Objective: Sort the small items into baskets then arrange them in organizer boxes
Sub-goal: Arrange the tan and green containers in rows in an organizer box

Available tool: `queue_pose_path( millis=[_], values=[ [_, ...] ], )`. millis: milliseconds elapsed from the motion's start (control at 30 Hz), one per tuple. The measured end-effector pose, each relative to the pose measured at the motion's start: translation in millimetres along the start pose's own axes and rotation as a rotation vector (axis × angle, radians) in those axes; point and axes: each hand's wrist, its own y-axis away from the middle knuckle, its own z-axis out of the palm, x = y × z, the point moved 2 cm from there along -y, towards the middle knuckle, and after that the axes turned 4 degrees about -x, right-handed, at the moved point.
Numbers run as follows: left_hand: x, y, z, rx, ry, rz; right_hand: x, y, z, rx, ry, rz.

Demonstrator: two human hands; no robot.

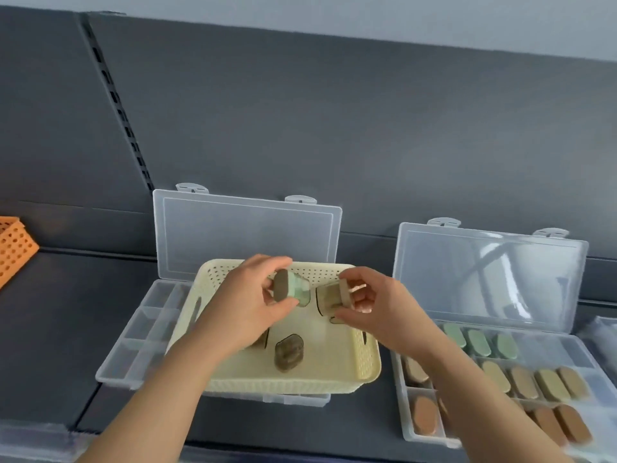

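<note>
Left hand (248, 305): raised above the cream basket. Grip closed on a green piece (290, 289) with a tan end face, pinched between thumb and fingers.

Right hand (377, 305): raised beside the left hand, above the same basket. Grip closed on a clear piece (332, 295) with a tan end, held by thumb and fingertips. The two held pieces are close together; whether they touch cannot be told.

Cream basket (367, 365): perforated walls. It sits on top of the left organizer box and covers most of that box's tray.

Olive piece (288, 352): lies on the basket floor, toward the near wall. A second piece (262, 342) lies beside it, partly hidden by the left wrist.

Left organizer box (140, 332): clear plastic with divided compartments showing at its left end. Its lid (247, 235) stands open against the back panel.

Right organizer box (567, 345): clear plastic, just right of the basket, with its lid (487, 272) standing open.
- Far row: green pieces (477, 342).
- Middle row: tan pieces (547, 384).
- Near row: brown pieces (424, 414).

Orange basket (13, 248): at the far left, cut off by the frame edge, well apart from the boxes.

Surface (50, 329): dark grey, carrying both boxes.
</note>
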Motion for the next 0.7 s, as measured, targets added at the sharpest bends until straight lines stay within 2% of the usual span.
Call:
queue_pose_path(
  millis=[167,333,500,700],
  values=[
    [59.3,-11.1,54.5,-0.045,0.086,0.107,43.7,61.8,-64.9,0.224,-0.044,0.087],
    [116.7,-21.0,125.3,-0.158,0.191,0.190,103.8,117.9,-126.4,0.357,-0.003,0.212],
    [160.7,-26.5,197.9,-0.281,0.148,0.217,178.1,163.3,-172.8,0.355,0.106,0.370],
    [183.9,-38.7,260.0,-0.304,0.078,0.180,240.3,189.4,-206.2,0.248,0.350,0.438]
  ],
)
